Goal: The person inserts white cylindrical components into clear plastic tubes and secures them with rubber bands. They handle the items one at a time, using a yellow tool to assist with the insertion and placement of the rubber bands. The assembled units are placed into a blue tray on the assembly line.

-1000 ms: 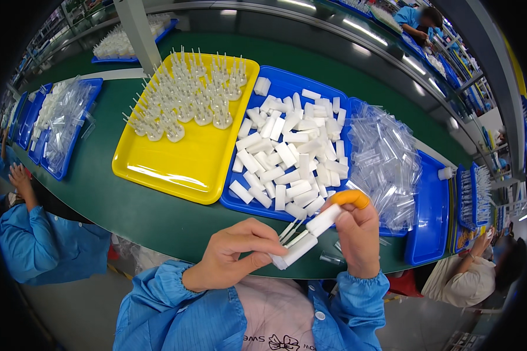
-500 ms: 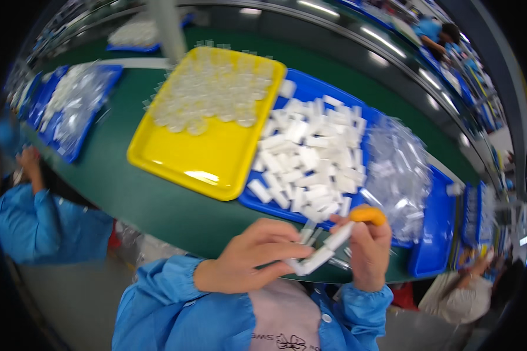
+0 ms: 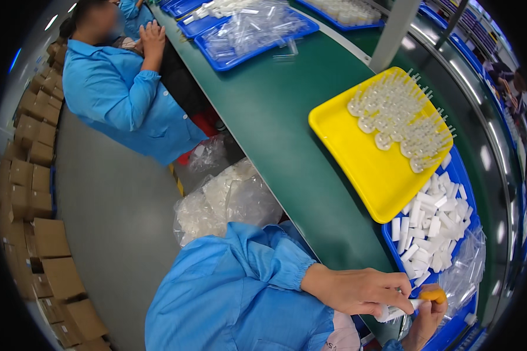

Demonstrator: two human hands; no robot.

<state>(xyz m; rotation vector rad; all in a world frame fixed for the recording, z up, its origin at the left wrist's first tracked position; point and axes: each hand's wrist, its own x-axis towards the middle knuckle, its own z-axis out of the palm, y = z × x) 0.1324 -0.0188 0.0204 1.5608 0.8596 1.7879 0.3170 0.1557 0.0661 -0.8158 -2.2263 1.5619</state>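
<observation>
- A long green bench [image 3: 287, 111] runs from the top left down to the lower right.
- On it lies a yellow tray [image 3: 366, 169] with clear plastic pieces in its far half.
- Just beside this one lies a blue tray [image 3: 392, 245] full of small white blocks.
- Farther up the bench lies another blue tray [image 3: 231, 61] with clear plastic bags.

Left forearm in blue sleeve with elastic cuff, entering from lower centre and angled right. Left hand [image 3: 360, 289] palm down, fingers curled, thumb and fingertips pinched at the right end. Right hand [image 3: 424, 319] low at frame edge, fingers bent upward, meeting the left; orange cot on one fingertip.
</observation>
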